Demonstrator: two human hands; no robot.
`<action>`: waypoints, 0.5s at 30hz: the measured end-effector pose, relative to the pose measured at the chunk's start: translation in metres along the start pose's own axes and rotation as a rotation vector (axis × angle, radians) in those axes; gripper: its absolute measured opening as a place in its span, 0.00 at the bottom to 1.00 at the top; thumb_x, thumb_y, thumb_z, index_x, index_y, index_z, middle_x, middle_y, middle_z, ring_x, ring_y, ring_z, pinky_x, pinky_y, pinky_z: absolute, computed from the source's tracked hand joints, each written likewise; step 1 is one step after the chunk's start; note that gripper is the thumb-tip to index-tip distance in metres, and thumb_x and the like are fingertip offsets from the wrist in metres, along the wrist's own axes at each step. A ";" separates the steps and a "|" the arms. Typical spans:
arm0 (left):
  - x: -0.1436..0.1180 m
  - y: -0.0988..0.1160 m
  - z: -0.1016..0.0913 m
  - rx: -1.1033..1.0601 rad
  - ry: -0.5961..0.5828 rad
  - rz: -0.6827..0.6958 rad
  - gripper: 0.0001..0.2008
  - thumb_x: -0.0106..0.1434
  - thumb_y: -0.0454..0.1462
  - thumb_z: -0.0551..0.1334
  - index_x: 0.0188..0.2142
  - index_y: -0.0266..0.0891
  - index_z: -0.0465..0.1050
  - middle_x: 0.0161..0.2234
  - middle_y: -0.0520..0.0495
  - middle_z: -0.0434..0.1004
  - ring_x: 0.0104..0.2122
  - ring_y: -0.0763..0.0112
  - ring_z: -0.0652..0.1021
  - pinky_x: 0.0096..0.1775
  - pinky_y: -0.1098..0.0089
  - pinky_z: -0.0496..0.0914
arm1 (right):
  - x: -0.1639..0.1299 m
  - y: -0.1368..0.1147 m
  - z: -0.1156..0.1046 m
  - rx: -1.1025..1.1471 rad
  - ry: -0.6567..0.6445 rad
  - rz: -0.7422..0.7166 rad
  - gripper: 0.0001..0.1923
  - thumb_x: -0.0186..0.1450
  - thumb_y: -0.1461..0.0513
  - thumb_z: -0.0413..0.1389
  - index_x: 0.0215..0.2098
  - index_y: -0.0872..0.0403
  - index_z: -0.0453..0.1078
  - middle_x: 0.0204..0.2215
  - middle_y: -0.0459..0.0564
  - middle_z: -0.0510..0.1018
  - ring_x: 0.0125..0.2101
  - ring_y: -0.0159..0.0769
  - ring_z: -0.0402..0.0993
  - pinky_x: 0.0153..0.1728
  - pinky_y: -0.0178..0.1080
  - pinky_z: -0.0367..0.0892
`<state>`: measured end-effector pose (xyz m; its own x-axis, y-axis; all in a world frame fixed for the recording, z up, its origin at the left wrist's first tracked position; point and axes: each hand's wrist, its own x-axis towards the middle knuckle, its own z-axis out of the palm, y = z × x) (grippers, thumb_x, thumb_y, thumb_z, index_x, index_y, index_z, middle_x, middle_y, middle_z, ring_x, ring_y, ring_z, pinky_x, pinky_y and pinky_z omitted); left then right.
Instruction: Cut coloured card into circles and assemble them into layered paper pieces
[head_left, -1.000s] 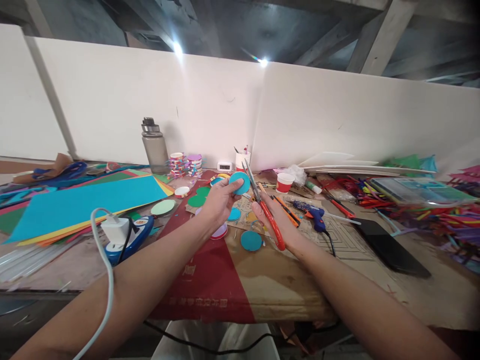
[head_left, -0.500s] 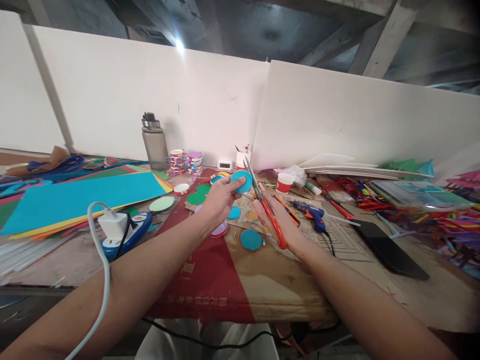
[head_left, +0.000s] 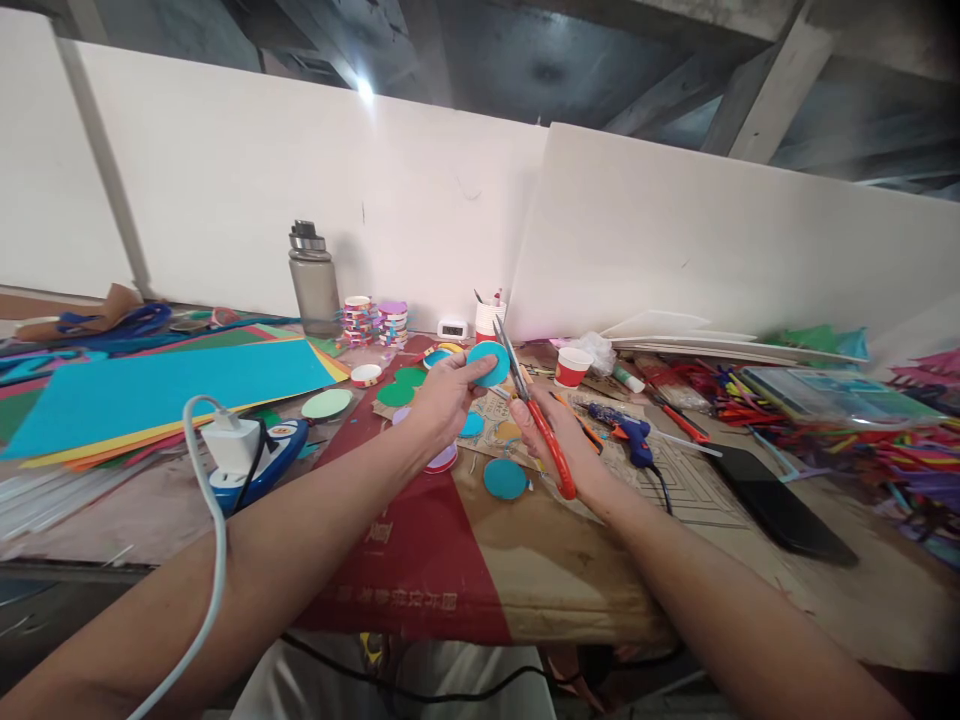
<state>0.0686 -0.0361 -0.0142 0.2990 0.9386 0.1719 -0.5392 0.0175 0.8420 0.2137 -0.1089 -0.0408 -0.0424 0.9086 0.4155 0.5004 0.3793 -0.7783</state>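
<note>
The left hand pinches a teal disc between thumb and fingertips, held above the table; the fingers behind the disc are hidden. At its 3 o'clock the right hand is wrapped around the scissors, whose orange handles cover the fingers; the blade tips sit at the disc's edge, and I cannot tell whether they cut into it. Another disc lies at 6 o'clock. A glue gun lies at the scissors' 3 o'clock, a bottle at 10 o'clock.
</note>
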 end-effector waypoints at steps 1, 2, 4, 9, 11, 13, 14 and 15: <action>0.000 0.000 0.000 -0.001 0.004 -0.001 0.15 0.44 0.39 0.75 0.30 0.35 0.76 0.29 0.49 0.78 0.29 0.74 0.75 0.35 0.71 0.67 | 0.000 0.000 0.000 -0.004 0.000 -0.001 0.16 0.68 0.47 0.50 0.33 0.50 0.59 0.23 0.40 0.59 0.21 0.28 0.56 0.19 0.32 0.53; 0.000 0.001 0.000 0.000 0.006 -0.001 0.14 0.44 0.38 0.75 0.29 0.35 0.76 0.28 0.49 0.78 0.29 0.74 0.74 0.35 0.71 0.66 | 0.000 -0.001 -0.001 -0.007 -0.004 -0.004 0.16 0.68 0.47 0.50 0.33 0.50 0.59 0.23 0.40 0.59 0.22 0.28 0.56 0.20 0.32 0.53; -0.001 0.002 0.001 0.004 0.006 0.005 0.14 0.44 0.38 0.75 0.28 0.36 0.76 0.28 0.50 0.77 0.28 0.75 0.74 0.34 0.72 0.66 | 0.001 -0.003 -0.002 -0.002 -0.011 -0.016 0.16 0.67 0.47 0.50 0.33 0.50 0.59 0.23 0.40 0.59 0.22 0.28 0.56 0.20 0.32 0.54; -0.002 0.004 0.003 0.024 -0.012 0.010 0.13 0.45 0.38 0.74 0.28 0.36 0.76 0.28 0.50 0.77 0.28 0.75 0.74 0.34 0.72 0.66 | 0.003 -0.005 -0.003 0.014 -0.025 -0.026 0.16 0.67 0.47 0.51 0.34 0.50 0.60 0.21 0.40 0.61 0.21 0.29 0.56 0.21 0.34 0.54; -0.002 0.004 0.002 0.036 -0.016 0.014 0.13 0.45 0.38 0.74 0.28 0.36 0.76 0.28 0.50 0.77 0.28 0.75 0.74 0.34 0.72 0.65 | 0.004 -0.001 -0.002 0.018 -0.028 -0.016 0.17 0.67 0.46 0.50 0.33 0.50 0.59 0.21 0.40 0.60 0.20 0.29 0.56 0.20 0.34 0.53; -0.002 0.003 0.002 0.040 -0.020 0.017 0.13 0.45 0.38 0.74 0.28 0.36 0.76 0.28 0.50 0.77 0.28 0.75 0.74 0.34 0.72 0.65 | 0.004 0.003 -0.001 0.032 -0.032 -0.010 0.18 0.66 0.45 0.50 0.32 0.50 0.58 0.20 0.39 0.59 0.20 0.29 0.55 0.20 0.33 0.53; -0.001 0.003 0.001 0.038 -0.020 0.019 0.13 0.45 0.38 0.74 0.28 0.36 0.76 0.28 0.50 0.77 0.28 0.75 0.73 0.34 0.72 0.65 | 0.004 0.004 -0.001 0.045 -0.033 -0.008 0.18 0.66 0.44 0.50 0.32 0.49 0.58 0.20 0.39 0.59 0.20 0.29 0.55 0.20 0.33 0.52; -0.001 0.002 0.001 0.035 -0.019 0.020 0.13 0.45 0.38 0.74 0.28 0.36 0.76 0.27 0.50 0.77 0.28 0.75 0.73 0.34 0.72 0.65 | 0.004 0.004 0.000 0.057 -0.035 -0.005 0.19 0.66 0.44 0.51 0.33 0.49 0.59 0.21 0.39 0.59 0.20 0.29 0.55 0.19 0.33 0.52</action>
<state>0.0678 -0.0377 -0.0118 0.3040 0.9319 0.1980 -0.5175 -0.0130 0.8556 0.2160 -0.1038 -0.0424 -0.0752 0.9119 0.4034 0.4500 0.3921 -0.8024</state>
